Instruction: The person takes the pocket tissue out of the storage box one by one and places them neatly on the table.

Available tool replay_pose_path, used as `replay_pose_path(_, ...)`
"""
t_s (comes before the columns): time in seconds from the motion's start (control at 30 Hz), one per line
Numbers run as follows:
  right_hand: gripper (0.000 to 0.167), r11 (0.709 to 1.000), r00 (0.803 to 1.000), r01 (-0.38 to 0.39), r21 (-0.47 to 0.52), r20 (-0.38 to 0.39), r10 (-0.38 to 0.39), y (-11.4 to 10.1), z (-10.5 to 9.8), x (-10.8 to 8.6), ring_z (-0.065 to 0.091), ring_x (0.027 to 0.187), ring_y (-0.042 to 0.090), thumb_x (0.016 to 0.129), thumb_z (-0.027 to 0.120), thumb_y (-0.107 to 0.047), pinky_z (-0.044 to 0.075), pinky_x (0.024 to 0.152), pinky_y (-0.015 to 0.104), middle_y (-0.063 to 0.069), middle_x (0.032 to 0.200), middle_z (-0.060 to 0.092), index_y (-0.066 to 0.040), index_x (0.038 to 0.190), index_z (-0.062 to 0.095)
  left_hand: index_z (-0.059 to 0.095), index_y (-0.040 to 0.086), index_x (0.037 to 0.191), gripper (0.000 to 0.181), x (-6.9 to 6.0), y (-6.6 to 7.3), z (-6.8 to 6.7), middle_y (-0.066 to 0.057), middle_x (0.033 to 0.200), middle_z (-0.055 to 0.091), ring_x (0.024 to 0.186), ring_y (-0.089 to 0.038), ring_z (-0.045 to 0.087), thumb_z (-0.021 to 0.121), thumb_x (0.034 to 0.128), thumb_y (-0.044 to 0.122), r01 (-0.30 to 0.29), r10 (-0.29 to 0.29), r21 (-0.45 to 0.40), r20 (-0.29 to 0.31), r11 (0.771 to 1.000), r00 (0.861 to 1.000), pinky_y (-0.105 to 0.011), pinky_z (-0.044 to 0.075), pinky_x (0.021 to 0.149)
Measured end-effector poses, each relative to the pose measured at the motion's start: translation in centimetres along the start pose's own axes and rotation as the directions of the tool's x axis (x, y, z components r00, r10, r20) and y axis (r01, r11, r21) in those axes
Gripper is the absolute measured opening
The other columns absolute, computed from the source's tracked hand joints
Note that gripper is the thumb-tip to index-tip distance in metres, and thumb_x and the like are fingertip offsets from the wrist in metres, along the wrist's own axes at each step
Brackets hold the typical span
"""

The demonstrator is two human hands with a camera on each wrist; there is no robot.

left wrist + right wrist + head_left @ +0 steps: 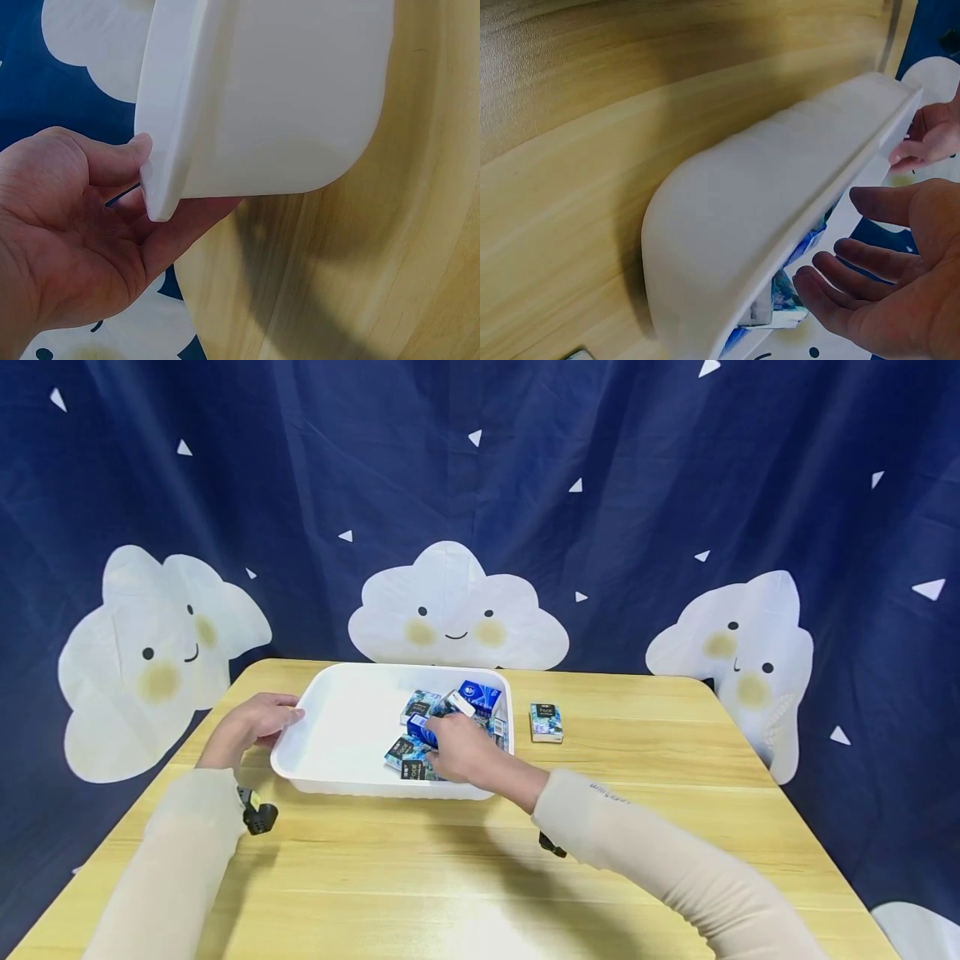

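A white plastic bin (345, 718) lies on the table, with several small printed tissue packs (420, 706) heaped in its right half. My left hand (262, 717) holds the bin's left end; in the left wrist view the thumb rests on the rim (169, 150) and the fingers reach underneath. Over the heap is my right hand (467, 750), close to a dark blue pack (422, 730). The right wrist view shows that hand (900, 277) with fingers spread and loosely bent, gripping nothing. Part of the heap is hidden behind it.
One more tissue pack (546, 723) lies on the wooden table (637, 760), just right of the bin. A dark blue curtain (637, 460) with cloud faces hangs behind the table's far edge.
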State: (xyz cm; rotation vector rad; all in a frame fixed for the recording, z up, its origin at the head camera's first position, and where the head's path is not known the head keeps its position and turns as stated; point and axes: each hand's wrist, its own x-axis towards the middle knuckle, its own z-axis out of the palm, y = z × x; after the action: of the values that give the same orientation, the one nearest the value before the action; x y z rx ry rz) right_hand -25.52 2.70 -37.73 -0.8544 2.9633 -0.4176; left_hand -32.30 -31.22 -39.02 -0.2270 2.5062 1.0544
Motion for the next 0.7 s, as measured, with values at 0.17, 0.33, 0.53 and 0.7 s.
replay_pose_path(0.17, 0.034, 1.000, 1.000, 0.002, -0.009, 0.002, -0.002, -0.04, 0.23, -0.03, 0.061, 0.086, 0.018, 0.093, 0.073, -0.018, 0.054, 0.078, 0.032, 0.003, 0.088, 0.066, -0.004, 0.124, 0.067, 0.027, -0.003, 0.157, 0.058, 0.03, 0.09, 0.06, -0.031, 0.147, 0.043, 0.105, -0.028, 0.059, 0.044, 0.1075, 0.021, -0.003, 0.003, 0.002, -0.002, 1.000, 1.000, -0.036, 0.054, 0.083)
replay_pose_path(0.33, 0.024, 1.000, 1.000, 0.006, 0.009, 0.012, -0.006, -0.05, 0.42, -0.09, 0.057, 0.074, 0.014, 0.093, 0.070, -0.012, 0.052, 0.071, 0.028, 0.005, 0.087, 0.068, -0.004, 0.115, 0.070, 0.027, -0.003, 0.157, 0.058, -0.05, 0.10, 0.04, -0.032, 0.146, 0.043, 0.106, -0.028, 0.060, 0.044, 0.1076, 0.021, -0.008, 0.008, 0.008, 0.000, 1.000, 1.000, -0.036, 0.054, 0.083)
replay_pose_path(0.53, 0.029, 0.999, 1.000, 0.011, 0.036, 0.028, -0.012, -0.03, 0.75, -0.05, 0.050, 0.060, 0.009, 0.092, 0.068, -0.009, 0.050, 0.066, 0.024, 0.010, 0.090, 0.073, -0.002, 0.121, 0.070, 0.027, -0.003, 0.157, 0.058, -0.09, 0.07, 0.01, -0.031, 0.144, 0.045, 0.103, -0.028, 0.060, 0.045, 0.1074, 0.021, -0.006, 0.006, 0.005, -0.004, 1.000, 1.000, -0.035, 0.054, 0.082)
replay_pose_path(0.7, 0.036, 0.998, 0.999, 0.019, 0.057, 0.033, -0.021, -0.08, 0.97, -0.05, 0.060, 0.057, 0.010, 0.093, 0.069, -0.010, 0.055, 0.072, 0.023, 0.014, 0.111, 0.076, -0.002, 0.128, 0.068, 0.027, -0.003, 0.157, 0.058, 0.07, -0.05, 0.01, -0.032, 0.148, 0.042, 0.108, -0.030, 0.059, 0.044, 0.1073, 0.021, 0.001, -0.001, 0.016, -0.002, 1.000, 1.000, -0.035, 0.054, 0.082)
